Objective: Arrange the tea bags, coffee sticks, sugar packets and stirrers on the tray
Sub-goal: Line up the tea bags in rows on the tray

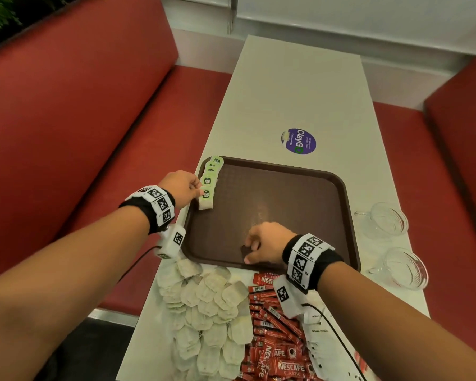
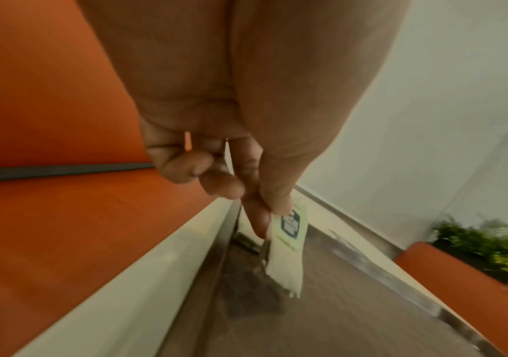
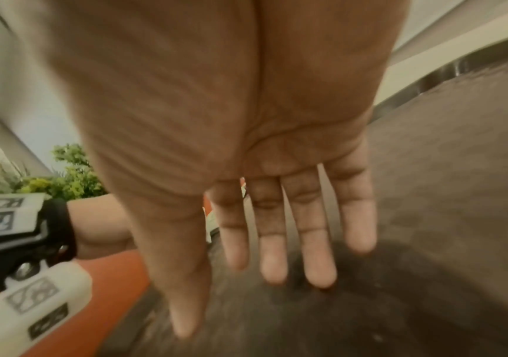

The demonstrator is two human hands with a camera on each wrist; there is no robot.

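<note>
A brown tray (image 1: 341, 193) lies on the pale table. Along its left rim runs a row of tea bags (image 1: 212, 171) with green tags. My left hand (image 1: 195, 192) pinches the nearest tea bag (image 1: 206, 199) of that row by its green tag (image 2: 290, 228), the bag hanging down onto the tray floor (image 2: 353, 302). My right hand (image 1: 254, 250) hovers over the tray's near part with straight fingers (image 3: 319, 256), holding nothing. Loose tea bags (image 1: 206, 312) and red coffee sticks (image 1: 275, 339) lie heaped in front of the tray.
Two empty glass cups (image 1: 386, 220) (image 1: 404, 268) stand right of the tray. White packets (image 1: 318, 342) lie by the coffee sticks. A round purple sticker (image 1: 298, 141) marks the table beyond the tray. Red bench seats (image 1: 66, 119) flank the table.
</note>
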